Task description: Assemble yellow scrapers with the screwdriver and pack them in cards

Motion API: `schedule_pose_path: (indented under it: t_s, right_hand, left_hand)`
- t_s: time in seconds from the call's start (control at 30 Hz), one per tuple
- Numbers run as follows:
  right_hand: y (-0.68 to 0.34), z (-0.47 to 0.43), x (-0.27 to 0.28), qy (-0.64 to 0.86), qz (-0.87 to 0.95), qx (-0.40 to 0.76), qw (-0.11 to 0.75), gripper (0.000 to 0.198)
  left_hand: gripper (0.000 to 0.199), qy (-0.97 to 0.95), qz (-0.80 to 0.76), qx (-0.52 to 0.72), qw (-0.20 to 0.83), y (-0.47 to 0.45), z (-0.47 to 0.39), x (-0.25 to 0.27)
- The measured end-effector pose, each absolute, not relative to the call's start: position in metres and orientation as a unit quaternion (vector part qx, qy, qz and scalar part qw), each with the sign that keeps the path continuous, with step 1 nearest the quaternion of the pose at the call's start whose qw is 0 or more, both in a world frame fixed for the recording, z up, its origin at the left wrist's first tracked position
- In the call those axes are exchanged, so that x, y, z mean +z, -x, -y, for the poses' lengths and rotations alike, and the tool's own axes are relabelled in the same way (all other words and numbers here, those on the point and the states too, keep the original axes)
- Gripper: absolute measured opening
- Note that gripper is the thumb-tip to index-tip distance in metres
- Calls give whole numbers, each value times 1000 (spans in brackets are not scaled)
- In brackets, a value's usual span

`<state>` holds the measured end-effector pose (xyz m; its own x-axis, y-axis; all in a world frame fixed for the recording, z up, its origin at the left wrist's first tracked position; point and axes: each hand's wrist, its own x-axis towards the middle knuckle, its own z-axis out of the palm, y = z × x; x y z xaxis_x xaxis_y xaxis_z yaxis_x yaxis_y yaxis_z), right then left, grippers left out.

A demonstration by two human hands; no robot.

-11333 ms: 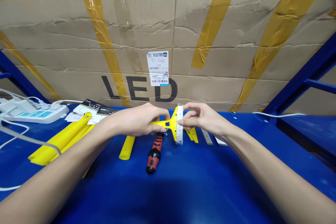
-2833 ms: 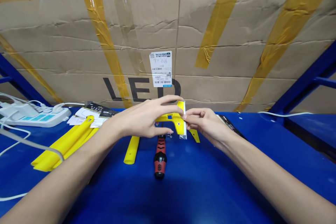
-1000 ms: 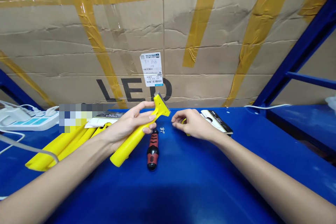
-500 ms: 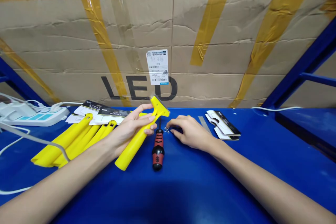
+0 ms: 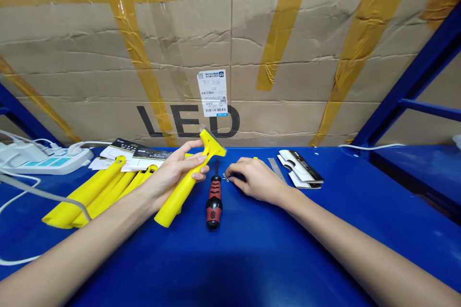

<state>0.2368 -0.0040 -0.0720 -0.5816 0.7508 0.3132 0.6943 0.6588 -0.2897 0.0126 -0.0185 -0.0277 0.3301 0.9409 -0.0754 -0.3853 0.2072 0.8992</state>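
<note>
A yellow scraper (image 5: 180,192) rests in my left hand (image 5: 182,170), fingers wrapped round its neck. Its wide head, with a thin blade edge, points up and away, and the handle slants down toward me. On the table, several small silver screws (image 5: 225,178) lie in a little heap. My right hand (image 5: 254,180) reaches down to that heap, thumb and forefinger pinching at the screws. Exactly how many are between the fingertips is hidden. Between both hands lies a red and black screwdriver (image 5: 213,204), its shaft pointing away from me.
Several yellow scraper handles (image 5: 97,192) with black and white cards (image 5: 144,153) lie at left, near a white power strip (image 5: 54,162) and cables. Right of my right hand are a flat metal blade strip (image 5: 276,169) and folded cards (image 5: 300,169). Behind stands a taped cardboard box (image 5: 306,120).
The whole view has shifted slightly. My left hand still holds the scraper, its head tilted a little differently. My right fingertips stay at the screws.
</note>
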Motion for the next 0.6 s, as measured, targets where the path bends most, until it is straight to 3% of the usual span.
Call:
schedule_pose_path:
  t_s: [0.33,0.6]
  right_hand:
    - [-246,0,-72,376,887,118,241,17]
    - [-255,-2,-69,409,803,225,371,4]
  left_hand:
    - [36,-424,-338,465,700,-12,18,-26]
    - [37,-404,-341,451,719,-13,21,-29]
